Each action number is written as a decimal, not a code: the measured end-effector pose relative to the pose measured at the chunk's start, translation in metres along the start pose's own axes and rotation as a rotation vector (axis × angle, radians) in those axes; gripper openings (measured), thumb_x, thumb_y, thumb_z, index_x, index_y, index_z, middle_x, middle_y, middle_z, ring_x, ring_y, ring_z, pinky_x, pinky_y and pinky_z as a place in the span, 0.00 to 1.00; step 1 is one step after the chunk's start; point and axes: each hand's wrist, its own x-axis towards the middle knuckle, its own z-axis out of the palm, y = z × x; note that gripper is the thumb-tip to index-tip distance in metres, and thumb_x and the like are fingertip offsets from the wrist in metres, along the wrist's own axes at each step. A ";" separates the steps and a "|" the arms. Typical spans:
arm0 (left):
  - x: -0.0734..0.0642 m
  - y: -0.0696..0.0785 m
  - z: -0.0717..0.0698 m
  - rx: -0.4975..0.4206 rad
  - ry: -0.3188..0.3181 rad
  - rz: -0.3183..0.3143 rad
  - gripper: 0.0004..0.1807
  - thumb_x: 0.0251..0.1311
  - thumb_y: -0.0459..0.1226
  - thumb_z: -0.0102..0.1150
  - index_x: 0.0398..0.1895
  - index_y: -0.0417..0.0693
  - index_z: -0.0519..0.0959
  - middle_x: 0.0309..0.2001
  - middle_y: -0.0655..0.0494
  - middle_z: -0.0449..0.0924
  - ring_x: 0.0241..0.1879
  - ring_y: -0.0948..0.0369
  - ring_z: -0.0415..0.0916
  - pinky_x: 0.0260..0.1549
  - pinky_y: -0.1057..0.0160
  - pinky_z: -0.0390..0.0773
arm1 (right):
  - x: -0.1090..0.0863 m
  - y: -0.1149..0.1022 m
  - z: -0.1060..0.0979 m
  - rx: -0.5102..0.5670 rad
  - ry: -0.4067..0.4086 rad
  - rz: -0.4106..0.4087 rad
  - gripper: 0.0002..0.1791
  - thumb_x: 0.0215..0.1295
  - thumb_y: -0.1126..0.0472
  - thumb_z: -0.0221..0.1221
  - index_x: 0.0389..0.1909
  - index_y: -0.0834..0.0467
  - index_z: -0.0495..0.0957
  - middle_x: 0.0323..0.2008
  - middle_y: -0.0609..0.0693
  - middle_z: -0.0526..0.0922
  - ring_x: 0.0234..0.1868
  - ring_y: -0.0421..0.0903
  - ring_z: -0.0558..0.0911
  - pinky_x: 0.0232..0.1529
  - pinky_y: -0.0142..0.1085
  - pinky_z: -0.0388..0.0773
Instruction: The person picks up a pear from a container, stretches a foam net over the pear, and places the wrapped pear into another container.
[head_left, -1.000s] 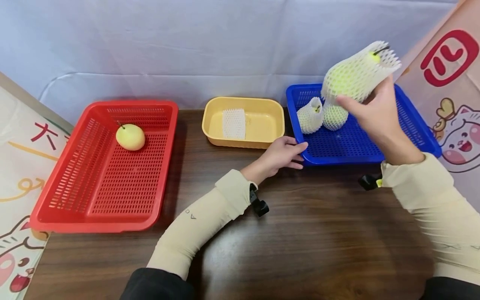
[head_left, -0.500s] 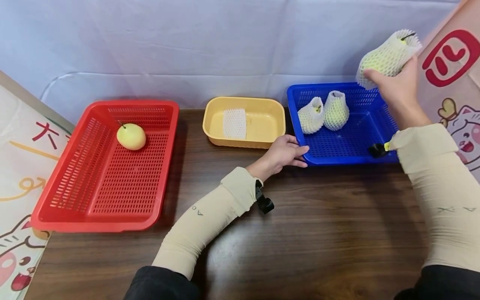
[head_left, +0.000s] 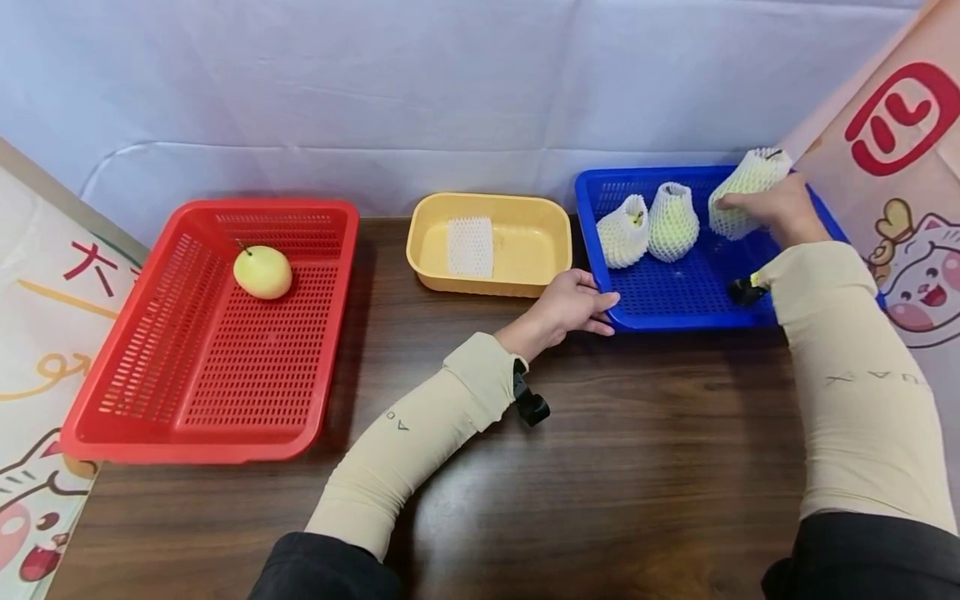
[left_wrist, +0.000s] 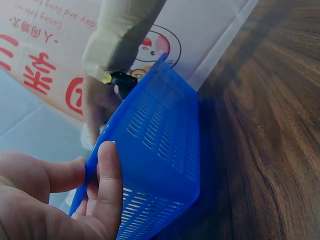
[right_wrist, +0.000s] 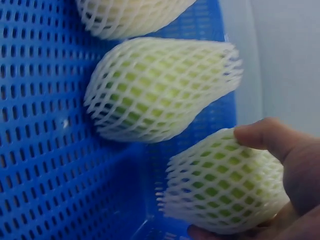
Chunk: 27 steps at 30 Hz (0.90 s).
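Observation:
My right hand (head_left: 780,208) holds a pear in a white foam net (head_left: 742,192) inside the blue basket (head_left: 705,321), at its back right. The right wrist view shows the thumb on top of this netted pear (right_wrist: 225,185), with the other fingers partly hidden. Left of it stand two more netted pears, one in the middle (head_left: 672,223) and one near the left wall (head_left: 624,233). At the basket's front left corner, my left hand (head_left: 566,308) grips the rim; thumb and fingers pinch it in the left wrist view, where the basket (left_wrist: 160,130) appears from outside.
A yellow tub (head_left: 532,250) with a flat white foam net (head_left: 470,247) in it stands left of the blue basket. Farther left, a red basket (head_left: 330,367) contains one bare yellow pear (head_left: 262,272). All stand on a dark wooden table (head_left: 600,483) before a pale cloth backdrop.
My right hand has carried the netted pear rightward, then down into the blue basket's back right. My left hand has stayed at the basket's rim.

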 end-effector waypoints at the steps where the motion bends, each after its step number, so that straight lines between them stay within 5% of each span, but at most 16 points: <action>1: 0.000 0.000 0.000 -0.001 -0.001 -0.001 0.10 0.69 0.26 0.58 0.38 0.41 0.67 0.30 0.50 0.77 0.25 0.58 0.77 0.21 0.66 0.83 | 0.001 0.003 0.000 -0.027 -0.033 0.028 0.67 0.68 0.45 0.60 0.73 0.66 0.12 0.79 0.67 0.29 0.79 0.58 0.44 0.77 0.48 0.51; 5: 0.001 0.000 0.001 0.000 -0.003 -0.001 0.10 0.69 0.26 0.58 0.37 0.42 0.67 0.29 0.51 0.77 0.25 0.58 0.76 0.20 0.66 0.83 | 0.005 0.010 0.001 -0.101 -0.110 0.093 0.70 0.68 0.39 0.57 0.67 0.68 0.04 0.75 0.68 0.16 0.79 0.63 0.35 0.77 0.53 0.45; 12: 0.002 -0.002 0.002 -0.006 -0.001 -0.003 0.10 0.69 0.26 0.59 0.38 0.41 0.66 0.31 0.49 0.77 0.24 0.58 0.77 0.21 0.66 0.83 | 0.007 0.025 0.002 -0.166 -0.198 0.101 0.76 0.64 0.35 0.60 0.63 0.70 0.02 0.70 0.71 0.08 0.75 0.67 0.21 0.76 0.59 0.37; 21: 0.003 -0.002 0.001 -0.001 0.001 -0.015 0.10 0.68 0.26 0.59 0.38 0.41 0.67 0.29 0.49 0.78 0.25 0.57 0.77 0.20 0.66 0.83 | 0.007 0.037 0.006 -0.261 -0.207 0.149 0.75 0.62 0.33 0.60 0.69 0.75 0.11 0.73 0.75 0.17 0.76 0.73 0.31 0.75 0.62 0.46; 27: 0.001 0.000 0.000 0.011 -0.001 -0.018 0.10 0.69 0.26 0.59 0.37 0.42 0.67 0.28 0.50 0.78 0.25 0.57 0.77 0.20 0.66 0.83 | 0.008 0.034 0.005 -0.260 -0.207 0.142 0.75 0.64 0.32 0.57 0.65 0.74 0.06 0.71 0.77 0.15 0.76 0.74 0.36 0.74 0.60 0.48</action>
